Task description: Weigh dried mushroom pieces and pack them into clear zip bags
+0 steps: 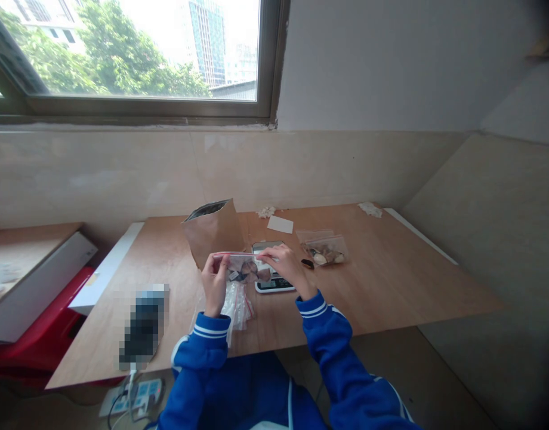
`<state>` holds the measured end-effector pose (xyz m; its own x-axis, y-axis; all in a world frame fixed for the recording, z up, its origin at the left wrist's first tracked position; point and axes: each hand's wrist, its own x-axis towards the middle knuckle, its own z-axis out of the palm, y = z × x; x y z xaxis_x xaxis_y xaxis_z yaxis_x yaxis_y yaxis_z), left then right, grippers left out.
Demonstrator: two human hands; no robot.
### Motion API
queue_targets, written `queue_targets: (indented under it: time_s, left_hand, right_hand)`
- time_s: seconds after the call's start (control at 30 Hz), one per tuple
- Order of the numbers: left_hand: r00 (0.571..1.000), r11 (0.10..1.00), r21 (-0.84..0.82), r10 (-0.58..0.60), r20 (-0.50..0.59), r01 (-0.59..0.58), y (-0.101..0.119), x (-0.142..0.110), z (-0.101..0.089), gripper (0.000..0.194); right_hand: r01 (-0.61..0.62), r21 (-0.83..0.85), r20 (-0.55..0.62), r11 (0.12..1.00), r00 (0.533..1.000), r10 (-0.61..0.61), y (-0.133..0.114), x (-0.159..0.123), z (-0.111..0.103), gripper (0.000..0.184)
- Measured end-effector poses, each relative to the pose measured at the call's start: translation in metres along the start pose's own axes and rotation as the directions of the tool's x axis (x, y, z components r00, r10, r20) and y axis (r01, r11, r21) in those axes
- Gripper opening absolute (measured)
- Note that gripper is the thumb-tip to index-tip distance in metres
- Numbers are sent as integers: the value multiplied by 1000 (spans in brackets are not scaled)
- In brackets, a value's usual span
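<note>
Left hand [215,284] and right hand [282,266], just apart, both pinch the red-lined top of a clear zip bag [248,267] of brown pieces [250,270], held above a kitchen scale [274,285]. A slipping pinch could spill pieces across the bench [368,292].

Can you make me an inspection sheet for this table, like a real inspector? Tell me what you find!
Surface: pale wooden table, standing against a beige wall.
Things: clear zip bag with a red seal strip and brown pieces inside, held above a digital scale.
Hands: left hand and right hand both grip the bag's top edge; blue striped sleeves.
Clutter: brown paper bag, bag of brown pieces, pile of clear bags, white card, tissue scraps, blurred object.
Cables: cables at a power strip below the table.
Surroundings: window showing trees and a tower; red object at left.
</note>
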<state>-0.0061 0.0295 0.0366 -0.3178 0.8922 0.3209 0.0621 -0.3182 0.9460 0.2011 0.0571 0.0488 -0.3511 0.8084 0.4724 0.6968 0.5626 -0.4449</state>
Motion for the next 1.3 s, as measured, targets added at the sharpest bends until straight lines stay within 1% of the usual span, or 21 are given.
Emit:
queue_targets:
  time_s: [0.1, 0.23, 0.33, 0.4, 0.47, 0.53, 0.57, 0.63, 0.67, 0.73, 0.8, 0.9, 1.0, 1.03, 1.07, 1.1, 1.13, 1.2, 1.23, 1.27, 1.3]
  left_hand:
    - [1000, 998, -66, -2, -21, 0, -5, 2, -4, 30]
    - [995, 953, -296, -86, -41, 70, -14, 0, 2, 34]
    - [986, 906, -396, -164, -7, 148, -18, -7, 12, 32]
    - [973, 905, -362, -187, 133, 223, -17, -12, 18, 31]
    - [932, 921, -272, -190, 309, 278, -14, -15, 21, 32]
    - [894, 943, -183, -183, 409, 277, -10, -15, 19, 36]
    - [893, 954, -153, -175, 416, 258, -8, -14, 17, 37]
    - [913, 971, -112, -153, 379, 209, -5, -9, 9, 38]
    - [927, 978, -98, -140, 348, 185, -4, -5, 4, 37]
    - [956, 987, -81, -110, 271, 137, -3, 3, -7, 36]
    - [980, 995, -53, -73, 186, 84, -1, 11, -16, 36]
    - [999, 996, 82, 21, 47, -25, 8, 23, -25, 36]
    - [973, 940, 293, 210, -101, -172, 27, 37, -27, 34]
    - [951, 907, 359, 280, -130, -218, 34, 44, -27, 33]
    - [929, 874, 414, 341, -145, -256, 42, 53, -26, 33]
    - [907, 843, 458, 390, -161, -281, 48, 63, -25, 33]
    - [886, 814, 502, 428, -177, -293, 54, 74, -23, 33]
    - [849, 756, 591, 483, -214, -281, 61, 98, -20, 33]
    - [844, 734, 623, 493, -212, -272, 62, 110, -18, 33]
    - [852, 720, 643, 485, -196, -262, 61, 121, -17, 32]
    - [869, 712, 657, 464, -174, -249, 59, 130, -15, 31]
  right_hand:
    - [-56, 67, -9, 996, 998, 57, 9, -4, -1, 23]
    - [-138, 202, -60, 970, 986, 153, 9, -10, -3, 22]
    - [-214, 470, -97, 856, 952, 291, 6, -15, -4, 27]
    - [-253, 648, -135, 719, 890, 435, 11, -18, -7, 35]
    - [-290, 749, -171, 595, 783, 597, 27, -23, -15, 45]
    - [-338, 762, -232, 553, 655, 719, 54, -32, -29, 51]
    - [-366, 737, -282, 568, 598, 750, 71, -37, -38, 53]
    - [-430, 639, -397, 638, 526, 752, 110, -52, -58, 56]
    - [-475, 592, -416, 651, 512, 751, 131, -61, -67, 58]
    - [-587, 492, -409, 643, 497, 766, 167, -78, -82, 60]
    - [-726, 340, -415, 598, 455, 788, 195, -93, -91, 60]
    - [-831, 194, -485, 521, 381, 787, 214, -105, -90, 53]
    - [-862, 125, -617, 491, 320, 719, 207, -105, -77, 45]
    - [-863, 74, -673, 499, 326, 664, 200, -103, -70, 45]
    - [-847, 10, -708, 531, 369, 602, 191, -101, -62, 44]
    - [-802, -63, -705, 594, 457, 542, 182, -99, -53, 40]
    - [-720, -135, -652, 681, 582, 486, 172, -97, -43, 35]
    - [-477, -213, -399, 853, 839, 370, 153, -94, -22, 28]
    - [-374, -226, -258, 899, 913, 315, 146, -94, -12, 26]
    - [-310, -246, -146, 918, 949, 281, 140, -94, -3, 24]
    - [-283, -279, -70, 918, 959, 274, 135, -94, 4, 23]
